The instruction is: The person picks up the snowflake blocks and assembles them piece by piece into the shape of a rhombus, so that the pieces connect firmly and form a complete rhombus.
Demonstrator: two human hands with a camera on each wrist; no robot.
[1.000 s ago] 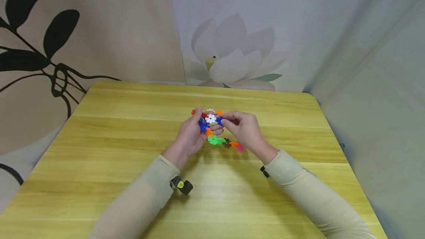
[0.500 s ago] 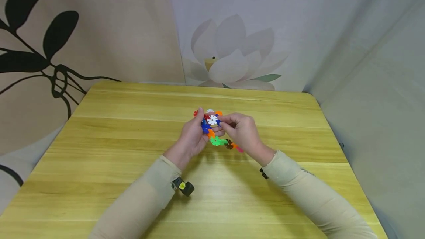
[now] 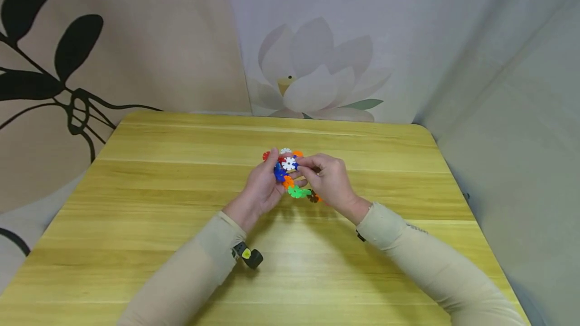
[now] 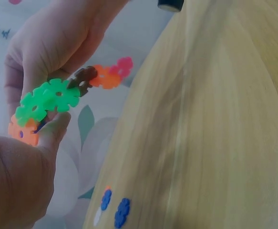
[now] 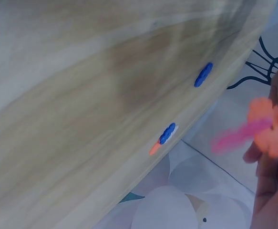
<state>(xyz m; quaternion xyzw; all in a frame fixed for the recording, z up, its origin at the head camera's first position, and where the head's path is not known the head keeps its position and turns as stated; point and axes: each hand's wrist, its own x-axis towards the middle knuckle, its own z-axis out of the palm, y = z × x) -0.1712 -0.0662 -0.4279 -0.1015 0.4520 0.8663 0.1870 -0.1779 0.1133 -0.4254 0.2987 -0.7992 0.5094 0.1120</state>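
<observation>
"What are the hands doing down there?"

"The left hand (image 3: 260,185) is gripping a chain of flower discs (image 3: 296,192) above the middle of the table (image 3: 385,160). The right hand (image 3: 333,180) is pinching a blue disc (image 3: 296,166) between thumb and fingertips, right beside a white disc (image 3: 289,164)."

"So which step are we in?"

"I'm judging it as fitting blue to white; I can't tell whether they're locking. To my eye the next move is calling for a steady left hold and slots squarely lined up."

"And room?"

"I'm seeing wood stretching open to both sides and nearer the body. Ahead it's getting tighter: a loose blue piece (image 4: 122,213) and a group of orange, blue and white pieces (image 4: 106,199) are lying near the far edge. I'm also minding the chain's pink end (image 4: 124,67), which is hanging free close to the right wrist."
</observation>
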